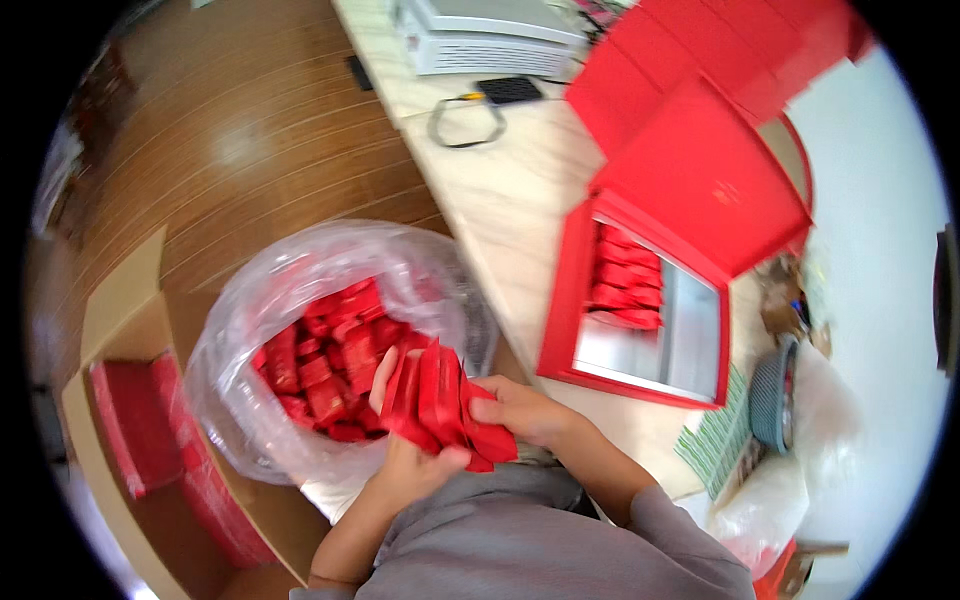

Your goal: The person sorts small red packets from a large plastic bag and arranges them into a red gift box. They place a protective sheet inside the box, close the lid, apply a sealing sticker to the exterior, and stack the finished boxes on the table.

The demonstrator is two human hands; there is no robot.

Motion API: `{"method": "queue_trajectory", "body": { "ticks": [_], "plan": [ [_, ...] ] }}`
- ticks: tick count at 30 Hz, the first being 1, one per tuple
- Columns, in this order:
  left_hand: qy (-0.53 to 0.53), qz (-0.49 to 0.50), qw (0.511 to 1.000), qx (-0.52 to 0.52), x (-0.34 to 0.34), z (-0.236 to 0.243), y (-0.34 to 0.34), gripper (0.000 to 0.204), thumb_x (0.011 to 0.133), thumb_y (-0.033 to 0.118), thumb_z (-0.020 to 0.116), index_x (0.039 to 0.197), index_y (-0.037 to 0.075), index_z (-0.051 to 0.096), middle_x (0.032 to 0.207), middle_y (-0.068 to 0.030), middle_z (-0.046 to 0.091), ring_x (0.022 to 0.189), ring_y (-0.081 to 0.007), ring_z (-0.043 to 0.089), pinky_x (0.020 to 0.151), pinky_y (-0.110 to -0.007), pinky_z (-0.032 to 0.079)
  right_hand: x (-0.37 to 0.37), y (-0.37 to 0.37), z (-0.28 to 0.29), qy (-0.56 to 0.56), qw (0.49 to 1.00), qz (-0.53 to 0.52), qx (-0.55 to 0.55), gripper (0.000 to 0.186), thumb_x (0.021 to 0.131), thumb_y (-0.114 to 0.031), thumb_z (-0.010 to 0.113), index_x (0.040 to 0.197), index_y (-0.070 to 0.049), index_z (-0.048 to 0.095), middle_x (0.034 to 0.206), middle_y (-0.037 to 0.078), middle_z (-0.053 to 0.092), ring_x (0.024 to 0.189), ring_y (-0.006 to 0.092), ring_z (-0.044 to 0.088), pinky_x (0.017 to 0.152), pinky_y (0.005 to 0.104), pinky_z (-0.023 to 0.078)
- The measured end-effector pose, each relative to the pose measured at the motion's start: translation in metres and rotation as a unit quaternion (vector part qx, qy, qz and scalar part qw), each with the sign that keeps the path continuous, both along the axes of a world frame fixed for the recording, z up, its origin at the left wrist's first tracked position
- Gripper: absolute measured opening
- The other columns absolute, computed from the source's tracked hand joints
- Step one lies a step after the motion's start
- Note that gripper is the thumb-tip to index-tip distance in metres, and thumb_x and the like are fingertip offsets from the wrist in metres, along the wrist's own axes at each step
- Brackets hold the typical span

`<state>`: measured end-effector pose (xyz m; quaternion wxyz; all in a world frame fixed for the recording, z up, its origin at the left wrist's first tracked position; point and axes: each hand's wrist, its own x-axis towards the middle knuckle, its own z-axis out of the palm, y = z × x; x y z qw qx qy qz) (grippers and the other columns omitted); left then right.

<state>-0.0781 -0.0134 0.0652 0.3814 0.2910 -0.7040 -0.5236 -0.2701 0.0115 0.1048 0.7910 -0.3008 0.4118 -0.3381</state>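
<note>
Several small red packets (438, 395) stand side by side in a bunch between my two hands, in front of my body. My left hand (412, 462) is closed round them from the left and below, its thumb across the front. My right hand (522, 408) grips the packets at the right end. Just beyond, a clear plastic bag (235, 350) lies open, with many more red packets (335, 365) heaped inside. To the right, an open red gift box (563, 310) on the table has rows of red packets (627, 275) in its far left part; a pale lining shows elsewhere.
A cardboard carton (125, 310) with red wrapped boxes (140, 430) stands at the left. More red boxes (690, 50) fill the table's far right. A white machine (490, 35) and a looped cable (435, 130) lie on the table (500, 200). A grey-blue basket (770, 395) sits at the right.
</note>
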Motion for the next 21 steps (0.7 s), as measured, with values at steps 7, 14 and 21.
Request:
{"method": "queue_trajectory", "body": {
  "ticks": [7,14,21],
  "plan": [
    [0.216,-0.002,0.975,0.047,-0.04,0.024,0.001,0.094,0.082,0.05,0.066,0.143,0.004,0.012,0.137,-0.0191,0.033,0.12,-0.0338,0.046,0.103,-0.048,0.031,-0.116,0.058,0.107,0.29,0.928,-0.073,-0.224,0.057,0.07,-0.036,0.081,0.107,0.0,0.06,0.102,0.007,0.059,0.096,0.0165,0.056,0.088,0.0308,0.043],
    [0.162,0.018,0.977,0.137,-0.04,0.02,0.0,0.065,0.089,0.031,0.059,0.136,0.001,0.026,0.136,-0.0145,0.036,0.113,-0.024,0.051,0.096,-0.038,0.038,-0.16,0.065,0.096,0.712,0.663,-0.088,-0.214,0.052,0.066,-0.035,0.082,0.102,-0.003,0.061,0.095,0.012,0.06,0.089,0.0251,0.06,0.076,0.0325,0.049],
    [0.13,0.045,0.971,0.196,-0.039,0.016,0.004,0.047,0.09,0.009,0.054,0.131,0.001,0.034,0.133,-0.0104,0.04,0.106,-0.0192,0.053,0.093,-0.032,0.04,-0.134,0.03,0.064,0.821,0.485,-0.12,-0.276,0.06,0.058,-0.033,0.085,0.1,-0.001,0.054,0.095,0.013,0.054,0.087,0.0305,0.053,0.072,0.0385,0.048]
  ]
}}
